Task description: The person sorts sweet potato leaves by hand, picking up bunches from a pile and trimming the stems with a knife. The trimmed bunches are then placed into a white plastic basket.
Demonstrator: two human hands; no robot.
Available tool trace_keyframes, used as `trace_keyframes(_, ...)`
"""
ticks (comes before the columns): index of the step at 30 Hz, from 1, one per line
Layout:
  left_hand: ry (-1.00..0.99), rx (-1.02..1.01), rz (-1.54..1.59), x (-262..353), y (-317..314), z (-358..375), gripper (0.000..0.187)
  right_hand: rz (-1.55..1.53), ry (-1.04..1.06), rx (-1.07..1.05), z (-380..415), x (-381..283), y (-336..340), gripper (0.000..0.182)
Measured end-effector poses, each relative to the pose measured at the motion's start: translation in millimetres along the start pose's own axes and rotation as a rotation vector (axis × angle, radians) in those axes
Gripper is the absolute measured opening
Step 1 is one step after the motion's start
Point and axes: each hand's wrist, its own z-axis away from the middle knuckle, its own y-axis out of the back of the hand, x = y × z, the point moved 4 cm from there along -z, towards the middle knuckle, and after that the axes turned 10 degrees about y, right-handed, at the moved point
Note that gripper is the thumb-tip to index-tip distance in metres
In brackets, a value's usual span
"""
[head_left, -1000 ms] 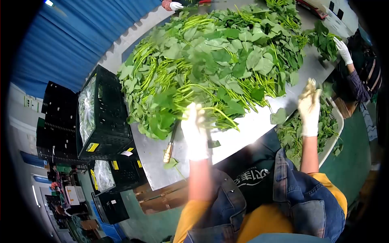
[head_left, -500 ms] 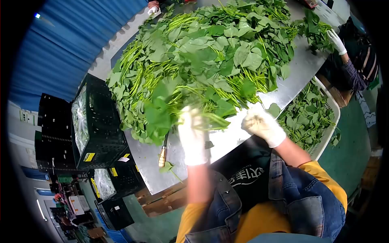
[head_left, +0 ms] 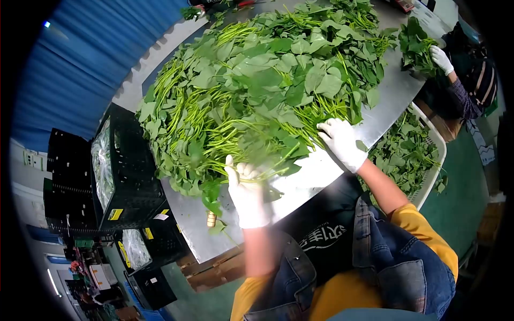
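Note:
A large heap of leafy green stems (head_left: 257,80) covers much of the metal table (head_left: 195,232). My left hand (head_left: 249,195), in a white glove, is closed round a few stems at the heap's near edge. My right hand (head_left: 342,143), gloved too, rests at the heap's near right edge, its fingers on the stem ends; whether it grips any is unclear. Left of my left hand lies a wooden handle (head_left: 211,219), partly covered by a leaf.
A white basket (head_left: 436,142) of greens stands right of the table. Black crates (head_left: 131,184) with plastic bags are at the left. A co-worker's gloved hand (head_left: 441,59) holds greens at the upper right. Blue curtains (head_left: 101,59) hang at the upper left.
My right hand has moved up onto the stems at the heap's edge. The leafy bunch by my left hand has shifted, and leaves now cover more of the tool. The co-worker's hand moved slightly.

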Motion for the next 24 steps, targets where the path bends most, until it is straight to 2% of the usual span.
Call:
trace_keyframes(2,-0.017,-0.073,0.004,5.5,-2.2,4.0,0.036,0.054,-0.006,0.010,-9.7,-3.1,-7.7,0.015)
trace_keyframes(4,0.024,-0.173,0.008,8.9,-7.5,7.6,0.042,0.270,0.000,-0.162,-16.8,-6.7,-15.7,0.012)
trace_keyframes(5,0.121,-0.212,0.080,7.6,-8.5,8.2,0.046,0.283,0.065,-0.154,-18.2,-13.3,-10.2,0.010)
trace_keyframes(8,0.213,-0.158,0.043,-9.4,-6.5,5.9,0.037,0.370,0.124,-0.265,-17.8,-8.7,-19.2,0.010)
trace_keyframes(10,0.186,-0.072,-0.189,-25.9,-1.6,8.6,0.033,0.287,0.168,-0.217,-23.3,-1.5,-5.9,0.006)
trace_keyframes(12,0.251,-0.017,-0.220,-35.0,4.0,4.7,0.032,0.080,0.117,0.059,-34.6,-4.1,34.0,0.005)
trace_keyframes(14,0.238,0.000,-0.205,-33.9,9.5,-1.8,0.031,0.071,-0.005,0.219,-50.0,-0.9,68.1,0.007)
trace_keyframes(16,0.233,0.028,-0.195,-35.0,14.3,-0.9,0.031,-0.063,-0.032,0.223,-50.7,0.1,70.5,0.009)
trace_keyframes(18,0.247,0.025,-0.218,-37.0,12.0,-1.8,0.031,0.017,0.133,-0.007,-35.6,2.6,26.2,0.013)
trace_keyframes(19,0.251,0.012,-0.239,-39.0,10.6,-1.2,0.033,0.129,0.142,-0.183,-31.8,-3.9,10.2,0.022)
trace_keyframes(20,0.190,-0.003,-0.342,-38.5,9.5,-0.8,0.035,0.222,0.119,-0.245,-29.2,-8.2,-1.0,0.026)
trace_keyframes(24,0.197,0.030,-0.279,-33.5,11.4,4.5,0.036,0.410,0.141,-0.295,-35.0,-1.2,-26.6,0.022)
